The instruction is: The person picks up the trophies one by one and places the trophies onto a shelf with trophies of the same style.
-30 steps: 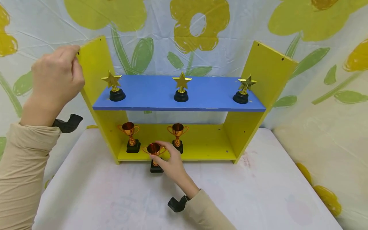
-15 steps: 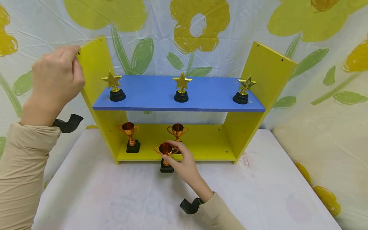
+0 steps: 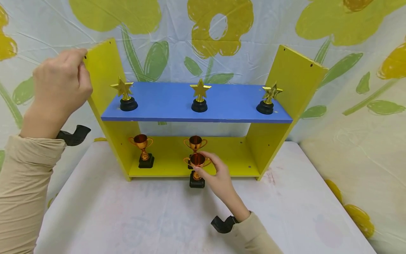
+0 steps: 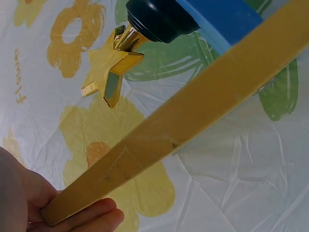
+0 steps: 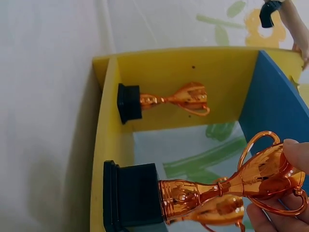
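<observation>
My left hand (image 3: 61, 79) grips the top corner of the yellow left side panel (image 3: 103, 67) of a small shelf unit. The left wrist view shows its fingers around the end of that panel (image 4: 159, 130). My right hand (image 3: 220, 178) holds an upright copper-coloured trophy cup (image 5: 203, 193) by its bowl, thumb in front and fingers behind. This trophy is at the front edge of the yellow bottom shelf (image 3: 228, 151), overlapping a second trophy cup (image 3: 195, 141) behind it. A third trophy cup (image 3: 146, 161) stands at the shelf's left end.
Three gold star trophies stand on the blue upper shelf (image 3: 165, 102): a left star (image 3: 124, 93), a middle star (image 3: 200, 95) and a right star (image 3: 269, 98). The unit stands on a white-covered table (image 3: 142, 218) against a flowered cloth (image 3: 247, 67).
My right hand has carried its trophy cup rightward along the front of the bottom shelf, from between the two standing trophies to in front of the middle one. My left hand keeps its grip.
</observation>
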`<state>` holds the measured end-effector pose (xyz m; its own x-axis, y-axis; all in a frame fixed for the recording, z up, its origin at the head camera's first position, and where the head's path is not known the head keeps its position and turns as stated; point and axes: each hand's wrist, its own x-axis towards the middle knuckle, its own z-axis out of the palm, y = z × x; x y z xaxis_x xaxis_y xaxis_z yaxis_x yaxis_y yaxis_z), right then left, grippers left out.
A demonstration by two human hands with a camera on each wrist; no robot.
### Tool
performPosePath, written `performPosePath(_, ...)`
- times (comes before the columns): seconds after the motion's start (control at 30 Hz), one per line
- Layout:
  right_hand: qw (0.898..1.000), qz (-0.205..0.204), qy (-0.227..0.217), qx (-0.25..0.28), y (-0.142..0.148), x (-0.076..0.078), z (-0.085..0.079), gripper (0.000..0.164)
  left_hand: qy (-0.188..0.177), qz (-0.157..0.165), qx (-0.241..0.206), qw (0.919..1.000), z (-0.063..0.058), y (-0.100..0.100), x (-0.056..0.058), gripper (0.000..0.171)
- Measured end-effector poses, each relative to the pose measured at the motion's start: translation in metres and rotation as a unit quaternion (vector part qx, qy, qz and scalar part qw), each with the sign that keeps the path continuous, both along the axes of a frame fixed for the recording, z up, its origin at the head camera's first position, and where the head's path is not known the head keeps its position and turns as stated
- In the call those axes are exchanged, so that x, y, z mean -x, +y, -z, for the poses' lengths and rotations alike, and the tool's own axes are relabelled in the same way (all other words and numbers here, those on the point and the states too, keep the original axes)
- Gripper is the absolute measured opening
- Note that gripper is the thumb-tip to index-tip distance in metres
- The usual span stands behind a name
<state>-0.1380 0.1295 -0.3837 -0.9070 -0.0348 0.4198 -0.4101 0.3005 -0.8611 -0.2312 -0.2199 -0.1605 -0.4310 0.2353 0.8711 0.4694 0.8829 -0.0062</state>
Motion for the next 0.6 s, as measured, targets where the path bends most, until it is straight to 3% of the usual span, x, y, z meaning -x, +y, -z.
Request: performPosePath(0.6, 1.000, 0.026, -0.006, 0.017, 0.042, 0.003, -0.006, 0.050, 0.002, 0.005, -0.001, 1.0000, 0.000, 0.000, 0.000, 0.040)
